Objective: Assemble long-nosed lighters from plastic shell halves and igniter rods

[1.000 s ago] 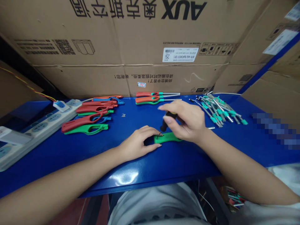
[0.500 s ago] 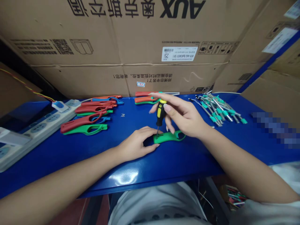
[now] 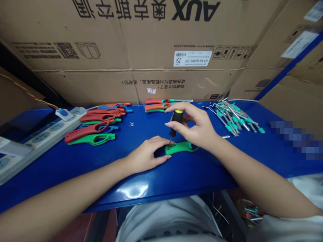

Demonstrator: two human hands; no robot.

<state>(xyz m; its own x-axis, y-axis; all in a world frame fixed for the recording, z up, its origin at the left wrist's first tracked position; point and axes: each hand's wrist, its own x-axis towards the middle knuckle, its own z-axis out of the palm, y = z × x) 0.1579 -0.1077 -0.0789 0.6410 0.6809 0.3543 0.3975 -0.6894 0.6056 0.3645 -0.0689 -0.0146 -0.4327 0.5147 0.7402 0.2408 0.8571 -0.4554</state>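
A green lighter (image 3: pixel 180 148) lies flat on the blue table, its looped end to the right. Thumb and fingers of my left hand (image 3: pixel 147 154) clasp its left end from both sides. My right hand (image 3: pixel 198 124) grips the black and yellow handle of a screwdriver (image 3: pixel 176 121) from above. The screwdriver stands nearly upright, slightly tilted, with its tip at the left part of the green casing. My right hand partly covers the lighter's looped end. Behind that hand, part of a metal rod (image 3: pixel 225 136) shows on the table.
Red, blue and green casings (image 3: pixel 85 131) lie stacked at left beside a power strip (image 3: pixel 42 136). Several tiny screws (image 3: pixel 131 124) sit nearby. Lighters (image 3: pixel 156 107) rest against the cardboard (image 3: pixel 101 84) at the back. A pile of metal tubes with teal ends (image 3: pixel 233 117) lies at right.
My right hand has turned around the screwdriver handle and its fingers have shifted their grip. The screwdriver tip stays at the same spot. My left hand and the lighter have hardly moved.
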